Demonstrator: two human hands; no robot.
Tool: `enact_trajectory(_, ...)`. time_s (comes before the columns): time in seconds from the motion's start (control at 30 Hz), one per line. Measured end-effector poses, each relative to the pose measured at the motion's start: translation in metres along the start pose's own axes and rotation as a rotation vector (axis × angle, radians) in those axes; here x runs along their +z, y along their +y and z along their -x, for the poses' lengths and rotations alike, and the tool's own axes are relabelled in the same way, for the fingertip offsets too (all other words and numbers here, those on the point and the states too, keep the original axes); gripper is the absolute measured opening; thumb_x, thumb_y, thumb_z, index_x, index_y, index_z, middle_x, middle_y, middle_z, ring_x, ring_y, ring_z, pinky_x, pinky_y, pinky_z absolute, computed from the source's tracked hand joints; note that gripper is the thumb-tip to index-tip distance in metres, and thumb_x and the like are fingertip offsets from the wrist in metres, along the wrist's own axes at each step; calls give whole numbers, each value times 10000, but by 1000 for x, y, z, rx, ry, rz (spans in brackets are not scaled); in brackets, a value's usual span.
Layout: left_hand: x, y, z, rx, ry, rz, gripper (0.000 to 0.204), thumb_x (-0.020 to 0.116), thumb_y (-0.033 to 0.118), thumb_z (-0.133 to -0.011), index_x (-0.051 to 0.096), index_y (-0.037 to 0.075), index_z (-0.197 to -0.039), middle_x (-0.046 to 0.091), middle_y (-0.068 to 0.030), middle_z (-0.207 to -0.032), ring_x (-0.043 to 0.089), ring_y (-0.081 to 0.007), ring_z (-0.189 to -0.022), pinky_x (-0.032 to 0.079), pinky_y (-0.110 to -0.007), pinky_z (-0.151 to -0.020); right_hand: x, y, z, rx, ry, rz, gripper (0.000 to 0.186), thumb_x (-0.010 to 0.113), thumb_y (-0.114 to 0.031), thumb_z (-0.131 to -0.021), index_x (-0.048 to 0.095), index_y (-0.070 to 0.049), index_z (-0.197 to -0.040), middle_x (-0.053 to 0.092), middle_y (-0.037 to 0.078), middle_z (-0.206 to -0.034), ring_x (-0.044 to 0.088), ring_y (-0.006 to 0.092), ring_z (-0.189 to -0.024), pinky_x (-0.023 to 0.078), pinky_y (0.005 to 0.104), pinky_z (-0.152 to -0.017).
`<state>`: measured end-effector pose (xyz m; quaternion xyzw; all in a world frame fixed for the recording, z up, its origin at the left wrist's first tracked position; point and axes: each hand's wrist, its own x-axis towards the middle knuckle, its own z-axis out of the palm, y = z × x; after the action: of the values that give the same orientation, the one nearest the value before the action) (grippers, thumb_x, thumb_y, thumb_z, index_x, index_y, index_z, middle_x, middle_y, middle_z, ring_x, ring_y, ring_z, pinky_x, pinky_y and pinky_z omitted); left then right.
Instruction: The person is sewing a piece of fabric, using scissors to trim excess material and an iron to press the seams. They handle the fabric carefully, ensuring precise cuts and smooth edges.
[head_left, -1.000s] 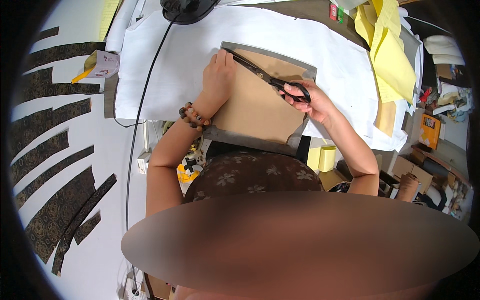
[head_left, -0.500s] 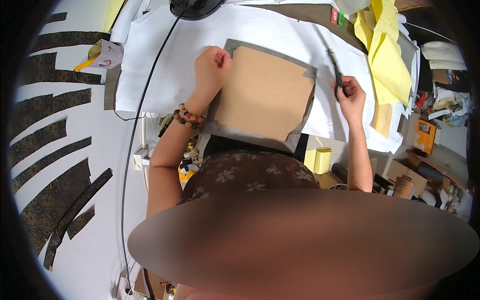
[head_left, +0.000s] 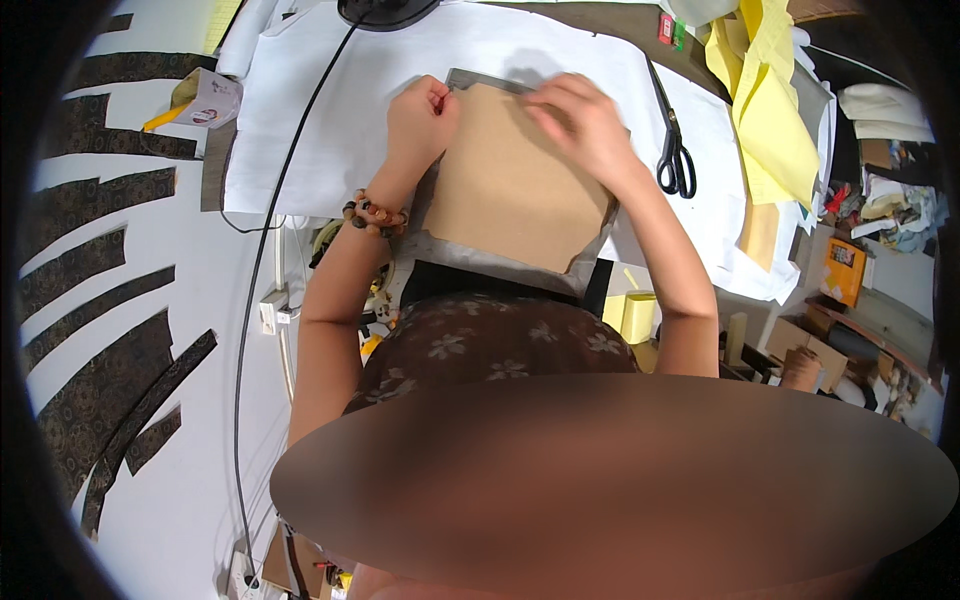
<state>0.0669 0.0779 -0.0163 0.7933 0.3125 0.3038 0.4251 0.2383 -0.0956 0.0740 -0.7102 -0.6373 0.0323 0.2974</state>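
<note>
A tan square sheet (head_left: 520,180) lies on a slightly larger dark grey piece that shows around its edges. At its far left corner my left hand (head_left: 423,115) rests with fingers curled; what they hold, if anything, is hidden. My right hand (head_left: 585,125) hovers over the sheet's far right part, thumb and fingers apart, nothing visible in them. To the right, black-handled scissors (head_left: 675,150) lie on white paper (head_left: 320,120), blades pointing away from me.
Crumpled yellow paper (head_left: 765,100) hangs at the right. A black round lamp base (head_left: 388,12) stands at the back, its cable (head_left: 290,170) running down the left. Dark patterned fabric strips (head_left: 120,240) hang left. A small box (head_left: 212,98) sits at the table's left edge.
My right hand has let go of the scissors, leaving them on the paper, and moved left over the tan sheet. My left hand stays by the far left corner.
</note>
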Motion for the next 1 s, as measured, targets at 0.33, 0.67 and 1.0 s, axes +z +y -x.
enact_trajectory(0.33, -1, -3, 9, -68, 20, 155, 94, 706, 79, -929, 665, -1, -899, 650, 9, -698, 556, -45, -619, 477, -229, -588, 89, 30, -46, -299, 50, -80, 204, 746, -57, -833, 753, -49, -1037, 654, 82, -1021, 652, 267, -945, 562, 369, -808)
enact_trajectory(0.67, 5, 5, 15, -103, 70, 128, 85, 686, 71, -918, 639, 4, -897, 632, -18, -720, 547, -62, -620, 467, -241, -594, 86, 25, -48, -371, 55, -2, 63, 706, -79, -850, 676, -26, -867, 622, 84, -912, 611, 263, -878, 479, 367, -827)
enact_trajectory(1.0, 4, 18, 15, 333, 221, -178, 63, 631, 41, -851, 576, 15, -867, 679, -123, -1007, 621, -281, -954, 500, -418, -848, 82, 20, -51, -389, 100, 24, 71, 703, -78, -822, 684, -55, -886, 643, 57, -943, 620, 222, -968, 440, 391, -964)
